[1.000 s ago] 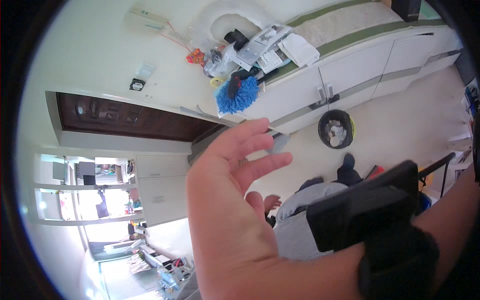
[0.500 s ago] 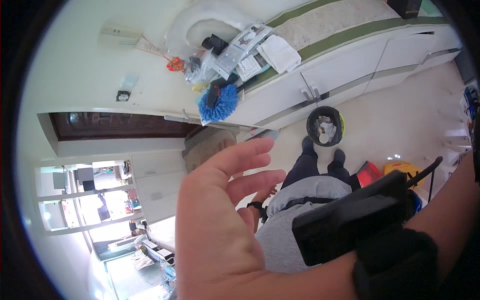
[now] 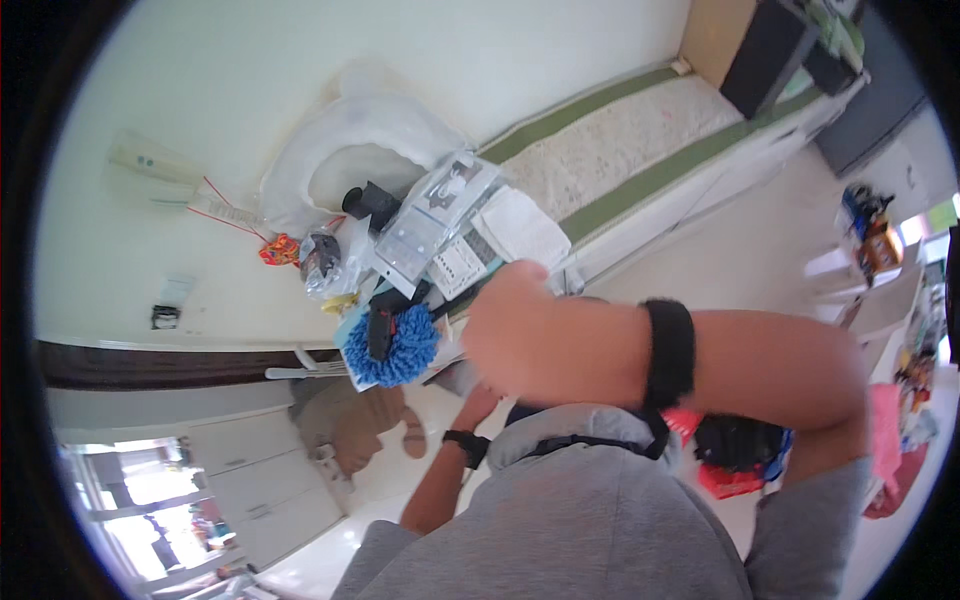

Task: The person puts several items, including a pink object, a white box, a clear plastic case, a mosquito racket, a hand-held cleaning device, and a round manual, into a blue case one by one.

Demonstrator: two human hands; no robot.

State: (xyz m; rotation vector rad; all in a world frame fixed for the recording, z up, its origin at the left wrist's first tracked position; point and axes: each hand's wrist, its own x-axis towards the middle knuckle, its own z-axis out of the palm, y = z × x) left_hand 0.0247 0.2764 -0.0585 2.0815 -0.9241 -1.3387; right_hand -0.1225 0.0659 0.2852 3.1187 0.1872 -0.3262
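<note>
My right hand [image 3: 515,325] is raised in front of my body, beside the near edge of the cluttered counter. It is smeared by motion, and its fingers do not show clearly. A black band [image 3: 670,352] circles that forearm. Lower and to the left, my left hand [image 3: 482,403] is partly covered by my right hand, so its fingers are hard to make out. Its wrist wears another black band [image 3: 467,447]. Closest to the hands on the counter are a folded white cloth [image 3: 522,230] and a fluffy blue cleaning mitt or duster head [image 3: 400,348] with a black part on top.
The counter also bears clear plastic packages [image 3: 440,205], a black cylindrical thing [image 3: 370,203] and a white curved ring-like thing [image 3: 300,150]. A green-edged runner [image 3: 640,145] stretches right toward a tall black box [image 3: 768,58]. Red and black bags [image 3: 735,450] lie on the floor at right.
My right hand has swung from close up, fingers spread, to farther away beside the counter. The view has shifted, and the black box by the forearm and the waste bin no longer show.
</note>
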